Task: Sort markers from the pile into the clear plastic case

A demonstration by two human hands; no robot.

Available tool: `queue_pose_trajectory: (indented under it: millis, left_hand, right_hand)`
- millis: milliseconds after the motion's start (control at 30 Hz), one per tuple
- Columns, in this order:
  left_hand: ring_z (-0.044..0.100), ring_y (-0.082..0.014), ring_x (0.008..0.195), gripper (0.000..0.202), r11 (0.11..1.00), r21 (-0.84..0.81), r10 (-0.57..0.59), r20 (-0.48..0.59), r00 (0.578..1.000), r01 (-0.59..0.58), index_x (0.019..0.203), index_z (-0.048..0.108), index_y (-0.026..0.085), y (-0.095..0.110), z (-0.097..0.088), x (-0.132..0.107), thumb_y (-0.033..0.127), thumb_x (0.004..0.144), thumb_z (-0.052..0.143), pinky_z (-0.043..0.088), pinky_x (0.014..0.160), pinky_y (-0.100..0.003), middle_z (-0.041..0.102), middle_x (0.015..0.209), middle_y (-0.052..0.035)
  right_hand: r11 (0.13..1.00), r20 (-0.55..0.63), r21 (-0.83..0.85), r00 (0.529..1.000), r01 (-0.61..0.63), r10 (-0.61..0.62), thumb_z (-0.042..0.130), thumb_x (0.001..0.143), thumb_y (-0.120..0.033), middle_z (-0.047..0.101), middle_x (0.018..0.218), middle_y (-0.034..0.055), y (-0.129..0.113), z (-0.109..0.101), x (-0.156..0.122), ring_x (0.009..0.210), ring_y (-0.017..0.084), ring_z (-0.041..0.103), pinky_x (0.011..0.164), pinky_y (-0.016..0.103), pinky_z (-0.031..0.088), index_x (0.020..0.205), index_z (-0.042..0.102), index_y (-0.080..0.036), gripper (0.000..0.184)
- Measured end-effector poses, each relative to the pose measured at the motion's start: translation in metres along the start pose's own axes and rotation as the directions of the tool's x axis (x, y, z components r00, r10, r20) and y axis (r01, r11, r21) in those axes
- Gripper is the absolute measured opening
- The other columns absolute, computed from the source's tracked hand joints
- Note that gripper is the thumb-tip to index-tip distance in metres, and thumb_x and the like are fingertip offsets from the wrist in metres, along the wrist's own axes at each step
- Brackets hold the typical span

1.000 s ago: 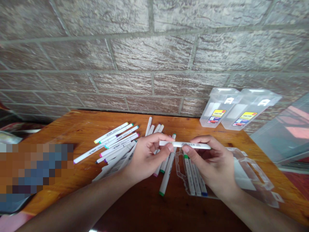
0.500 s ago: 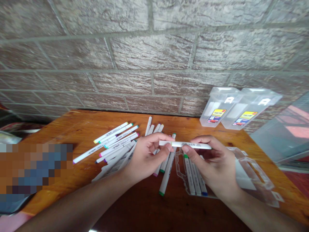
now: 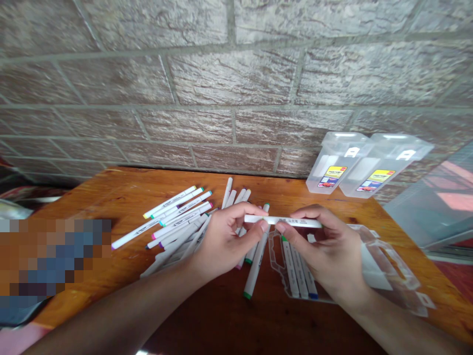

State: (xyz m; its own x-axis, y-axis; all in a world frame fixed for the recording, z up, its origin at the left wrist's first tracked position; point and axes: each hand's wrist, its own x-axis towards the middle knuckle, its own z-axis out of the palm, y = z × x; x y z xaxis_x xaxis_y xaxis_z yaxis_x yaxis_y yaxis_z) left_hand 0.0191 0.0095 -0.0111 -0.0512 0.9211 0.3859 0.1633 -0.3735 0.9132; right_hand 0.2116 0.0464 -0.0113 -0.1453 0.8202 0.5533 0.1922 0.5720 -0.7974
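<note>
Held level between both hands is a white marker (image 3: 273, 220) with dark print on its barrel. My left hand (image 3: 227, 241) pinches its left end between thumb and fingers. At the other end my right hand (image 3: 325, 251) grips the barrel, thumb below and fingers above. Under the right hand an open clear plastic case (image 3: 275, 254) lies flat, with several white markers (image 3: 291, 271) side by side in it. A loose marker with green ends (image 3: 256, 256) rests on the table between the hands. Left of it lies a pile of markers (image 3: 181, 227), partly hidden by my left hand.
Two clear plastic cases (image 3: 327, 160) with yellow and blue labels stand against the stone-patterned wall (image 3: 199, 88) at the back right. Everything sits on a brown wooden table (image 3: 121, 197). A pixelated patch covers the left edge.
The marker has turned slightly about its length, its print showing differently. My right thumb has shifted a little to the left. Otherwise things stay put.
</note>
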Motion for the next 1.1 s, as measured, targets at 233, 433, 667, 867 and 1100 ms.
queue_pose_trajectory:
  millis: [233,433,667,867,1100]
  left_hand:
    - [0.07,-0.0149,0.081,0.013,0.99,0.121,0.062,0.081,0.995,-0.071,0.104,0.075,0.018,0.001,-0.001,-0.001,0.024,0.094,0.068,0.054,0.073,-0.022,0.077,0.092,-0.0042]
    - [0.072,-0.0179,0.077,0.02,0.976,0.207,0.041,0.12,0.992,-0.066,0.11,0.076,0.019,0.001,-0.004,-0.005,0.03,0.096,0.066,0.05,0.059,-0.022,0.078,0.086,-0.0056]
    - [0.066,-0.0131,0.064,0.021,0.998,0.035,-0.051,0.114,0.992,0.047,0.107,0.073,0.018,0.004,-0.001,-0.001,0.034,0.097,0.065,0.047,0.052,-0.019,0.073,0.078,-0.0033]
    - [0.061,-0.0098,0.057,0.02,0.989,-0.088,-0.109,0.076,0.991,0.115,0.101,0.073,0.016,0.006,-0.002,0.004,0.034,0.094,0.069,0.045,0.05,-0.018,0.07,0.078,-0.0016]
    - [0.06,-0.011,0.055,0.024,0.966,-0.182,-0.18,0.041,0.983,0.185,0.1,0.074,0.015,0.007,-0.005,0.007,0.037,0.091,0.072,0.045,0.053,-0.023,0.071,0.075,-0.0021]
  right_hand:
    - [0.994,0.064,-0.091,0.997,0.056,-0.05,0.087,0.081,-0.031,0.068,0.079,0.001,0.0,-0.002,0.002,0.066,0.015,0.061,0.059,0.029,0.046,0.089,0.074,-0.023,0.017]
    - [0.996,0.082,-0.088,0.996,-0.009,0.016,0.088,0.078,-0.039,0.073,0.08,0.003,0.003,-0.003,0.004,0.065,0.017,0.064,0.058,0.03,0.049,0.089,0.075,-0.022,0.025]
    - [0.991,0.084,0.063,0.99,-0.119,0.113,0.089,0.076,-0.035,0.078,0.075,0.003,0.002,0.001,0.006,0.06,0.017,0.069,0.056,0.026,0.056,0.084,0.077,-0.02,0.021]
    - [0.975,0.108,0.145,0.982,-0.167,0.152,0.09,0.075,-0.031,0.081,0.079,0.0026,0.0,0.002,0.008,0.066,0.018,0.074,0.062,0.027,0.061,0.086,0.081,-0.021,0.017]
    - [0.946,0.12,0.248,0.976,-0.207,0.182,0.086,0.079,-0.027,0.082,0.083,0.002,0.001,0.002,0.009,0.069,0.017,0.074,0.066,0.026,0.06,0.091,0.084,-0.025,0.012]
